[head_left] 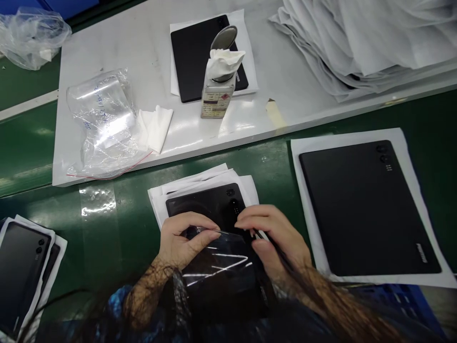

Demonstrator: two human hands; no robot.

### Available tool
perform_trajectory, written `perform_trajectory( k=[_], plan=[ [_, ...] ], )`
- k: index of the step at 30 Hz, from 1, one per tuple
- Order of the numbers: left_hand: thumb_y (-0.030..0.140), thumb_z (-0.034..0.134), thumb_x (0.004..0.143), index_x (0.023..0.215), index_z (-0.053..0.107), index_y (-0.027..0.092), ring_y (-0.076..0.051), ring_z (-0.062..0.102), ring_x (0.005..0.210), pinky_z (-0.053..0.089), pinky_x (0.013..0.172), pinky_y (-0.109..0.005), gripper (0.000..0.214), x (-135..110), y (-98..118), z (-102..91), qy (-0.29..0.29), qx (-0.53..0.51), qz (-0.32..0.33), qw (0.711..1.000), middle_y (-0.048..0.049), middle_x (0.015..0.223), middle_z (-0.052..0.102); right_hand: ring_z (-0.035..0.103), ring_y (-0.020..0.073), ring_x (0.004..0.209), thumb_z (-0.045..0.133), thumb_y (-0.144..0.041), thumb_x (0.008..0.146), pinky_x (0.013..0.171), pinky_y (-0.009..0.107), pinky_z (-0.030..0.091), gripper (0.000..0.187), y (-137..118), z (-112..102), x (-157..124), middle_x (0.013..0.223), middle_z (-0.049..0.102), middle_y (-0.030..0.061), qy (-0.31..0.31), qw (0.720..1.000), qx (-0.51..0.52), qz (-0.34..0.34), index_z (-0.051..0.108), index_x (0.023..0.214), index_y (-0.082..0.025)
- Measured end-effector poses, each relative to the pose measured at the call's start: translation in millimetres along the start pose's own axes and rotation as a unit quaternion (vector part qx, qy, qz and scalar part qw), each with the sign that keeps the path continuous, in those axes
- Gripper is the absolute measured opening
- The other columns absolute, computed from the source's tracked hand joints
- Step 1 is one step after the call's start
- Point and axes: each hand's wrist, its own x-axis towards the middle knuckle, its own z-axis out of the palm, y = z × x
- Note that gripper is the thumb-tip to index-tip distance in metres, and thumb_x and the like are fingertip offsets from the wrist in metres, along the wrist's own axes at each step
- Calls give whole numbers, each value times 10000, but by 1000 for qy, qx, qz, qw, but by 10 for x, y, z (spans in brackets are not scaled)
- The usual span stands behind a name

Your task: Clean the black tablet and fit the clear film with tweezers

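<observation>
tablet [210, 205] lying back side up on a small pile of white sheets [157, 197] is seen on a glossy green bench [117, 209], close to the near edge and right in front of the person; its lower half is covered by a clear film [217, 259] with bright streaks of glare. a white board [143, 43] is laid across the bench behind it, and on this a crumpled plastic bag [102, 126], a folded wipe [155, 126], a small bottle [216, 95] stuffed with a white cloth, and another dark tablet [193, 57] on a sheet are set out. a heap of white sheets [357, 43] is piled at the far right of the board. a larger tablet [364, 209] rests on a white sheet to the right on the green surface, and two more tablets [21, 267] are stacked at the lower left. a second plastic bag [30, 33] is seen at the far left corner.

the left hand [182, 240] is curled, fingers bent, and the top edge of the film is pinched between thumb and forefinger. the right hand [274, 236] is likewise half closed, its fingertips pressed on the film's upper right edge; a thin dark tool seems to be tucked under it, though this cannot be told for sure.

the tablet's long axis is run from the person outward, slightly tilted to the right, with the camera end pointed away toward the white board
</observation>
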Motion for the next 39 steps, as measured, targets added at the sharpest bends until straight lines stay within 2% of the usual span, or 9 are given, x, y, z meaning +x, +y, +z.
perform_trajectory(
  k=[2,3,6,11,15,26,34,37,39],
  plan=[
    [290,1129,982,958,1043,308,-263,999,725,818,693,-260,91,-11,-5,5,4,-3,-1,1000,-35,838,1020,854,265,814,705,-642,1282,739,424,802,350,-36,-94,25,1150,869,87,15,997,52,55,928,1256,-373],
    [283,1129,980,955,1039,309,-247,994,717,804,689,-235,96,-13,-7,8,5,-4,-1,1000,-28,833,1018,829,241,760,762,-654,1256,710,409,797,322,-71,-136,46,1157,853,76,19,993,80,85,927,1210,-381],
    [269,1124,983,939,1028,302,-220,980,694,779,684,-197,111,-10,-8,14,6,6,3,1000,-21,821,1012,814,192,700,972,-470,1151,697,354,797,141,-183,-205,102,1135,855,39,1,980,142,138,898,1067,-384],
    [219,1080,1008,934,1017,279,-222,978,700,795,710,-212,114,10,-12,22,3,16,26,1000,-31,822,1007,915,213,841,1011,-261,1083,744,291,793,199,-259,-188,135,1015,932,8,9,979,153,133,873,1020,-389],
    [190,1068,1008,957,1019,277,-224,984,717,802,721,-218,113,-2,-17,18,2,12,30,999,-31,841,1012,917,217,829,1004,-164,1028,740,296,783,260,-292,-172,196,952,939,2,5,978,140,154,868,947,-370],
    [266,1106,1000,945,1017,300,-223,984,715,804,730,-213,111,2,0,19,4,21,20,1000,-18,828,1009,906,203,761,990,-126,988,639,258,735,276,-248,-125,178,920,944,-11,22,977,153,150,845,900,-343],
    [266,1082,1009,905,1008,278,-257,975,671,805,660,-251,128,17,35,29,6,41,30,999,-39,797,999,920,273,771,1016,-111,973,586,335,762,292,-249,-76,86,910,939,23,44,969,200,136,909,945,-382],
    [281,1091,1003,880,1001,269,-255,967,647,793,646,-241,153,41,58,30,8,49,36,998,-44,767,987,882,274,716,1014,-135,983,511,345,717,287,-272,-44,64,893,923,24,48,963,223,140,929,945,-406],
    [307,1098,1003,871,1000,271,-247,961,635,787,643,-231,168,52,69,28,11,51,36,998,-41,757,983,808,241,615,1028,-173,992,469,342,681,264,-269,-29,67,874,909,12,63,957,246,142,933,937,-412]
  ],
)
